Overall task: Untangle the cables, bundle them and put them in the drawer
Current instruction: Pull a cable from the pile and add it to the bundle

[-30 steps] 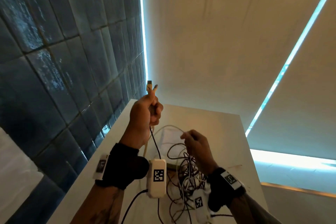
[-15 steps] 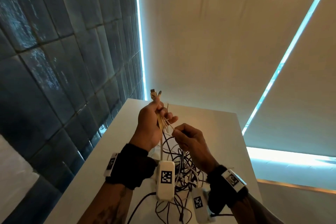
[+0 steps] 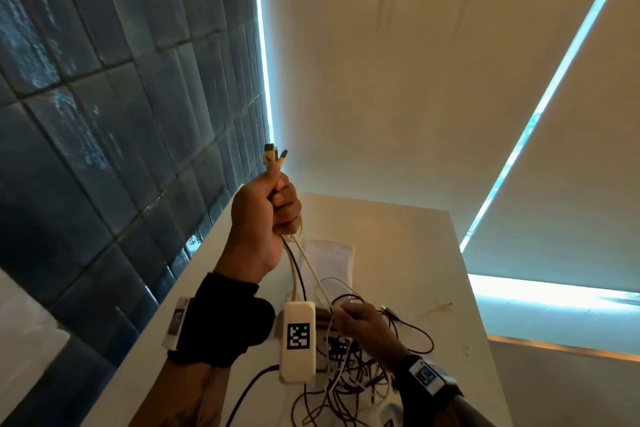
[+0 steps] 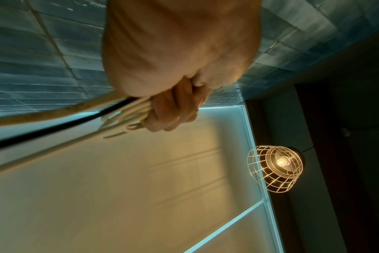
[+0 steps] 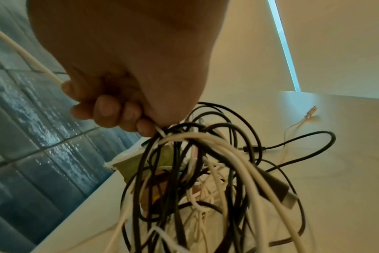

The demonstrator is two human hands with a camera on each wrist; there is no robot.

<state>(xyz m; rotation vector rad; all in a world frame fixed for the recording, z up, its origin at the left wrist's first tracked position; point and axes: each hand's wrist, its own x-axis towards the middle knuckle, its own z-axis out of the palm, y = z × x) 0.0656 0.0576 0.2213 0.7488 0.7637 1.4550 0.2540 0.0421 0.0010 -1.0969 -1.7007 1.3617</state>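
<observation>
Since half a second ago, the left hand [image 3: 265, 215] has been raised higher above the white bench [image 3: 398, 253], and the right hand [image 3: 363, 321] has been lowered away from it toward the tangled heap of thin black and white cables [image 3: 346, 381]. The left hand is closed in a fist around several cable ends, with two plugs [image 3: 273, 156] left protruding above it, apparently so that freed ends are kept together and taut. The right hand is curled and pinched on a white strand [image 5: 162, 133] at the top of the heap, seemingly to draw it loose. Most of the tangle is lying on the bench below the right hand. No drawer is seen.
</observation>
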